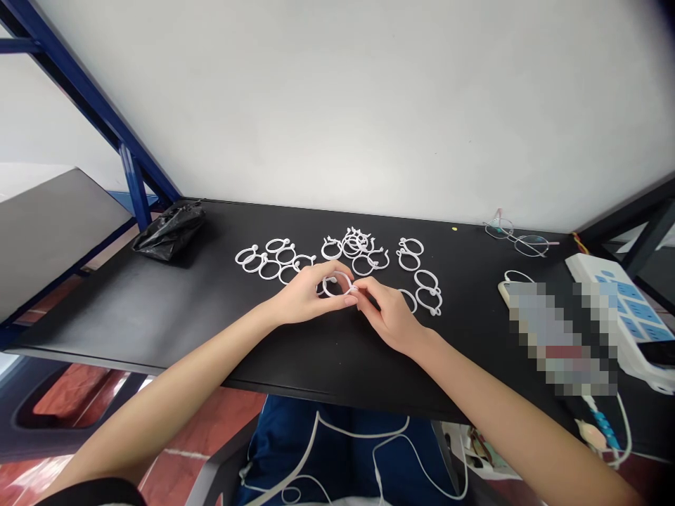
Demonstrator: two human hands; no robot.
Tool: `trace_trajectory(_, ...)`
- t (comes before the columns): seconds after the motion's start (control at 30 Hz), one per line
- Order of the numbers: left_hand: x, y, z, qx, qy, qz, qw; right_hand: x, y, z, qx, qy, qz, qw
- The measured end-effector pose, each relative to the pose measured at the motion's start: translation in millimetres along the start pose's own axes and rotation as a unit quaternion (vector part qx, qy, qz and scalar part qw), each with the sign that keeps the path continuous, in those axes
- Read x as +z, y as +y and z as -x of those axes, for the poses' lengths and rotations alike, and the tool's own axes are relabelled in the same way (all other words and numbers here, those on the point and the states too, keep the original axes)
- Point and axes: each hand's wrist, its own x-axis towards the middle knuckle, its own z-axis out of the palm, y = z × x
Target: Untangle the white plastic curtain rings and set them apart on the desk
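Both hands meet over the middle of the black table (158, 309). My left hand (309, 295) and my right hand (387, 313) pinch the same white plastic ring (336, 284) between their fingertips, holding it just above the tabletop. Several more white rings lie behind the hands: a group to the left (271, 260), a heap in the middle (356, 247) and a few to the right (425, 284). Some rings are partly hidden by my fingers.
A crumpled black plastic bag (169, 230) lies at the back left. A pair of glasses (519, 239) rests at the back right. A white power strip (625, 309) and cables sit at the right edge. A blue metal frame (131, 183) stands left.
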Motion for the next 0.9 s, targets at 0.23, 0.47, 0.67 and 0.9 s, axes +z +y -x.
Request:
trace_trajectory(0.23, -1.0, -0.5, 0.2, -0.003, -0.006, 0.001, 1.000, -0.3, 2.3, 0.9, 0.000, 0.016, -0.006, 1.000)
trace_trajectory(0.47, -0.1, -1.3, 0.2, -0.018, 0.002, -0.014, 1.000, -3.6, 0.8, -0.2, -0.012, 0.006, 0.019, 1.000)
trace_trajectory(0.67, -0.3, -2.6, 0.9, -0.027, 0.003, -0.015, 1.000, -3.2, 1.5, -0.4, -0.004, 0.008, 0.065, 0.998)
trace_trajectory(0.9, -0.7, -2.0, 2.0, -0.018, 0.003, -0.013, 1.000, -1.4, 0.4, 0.3, -0.016, 0.019, 0.042, 0.999)
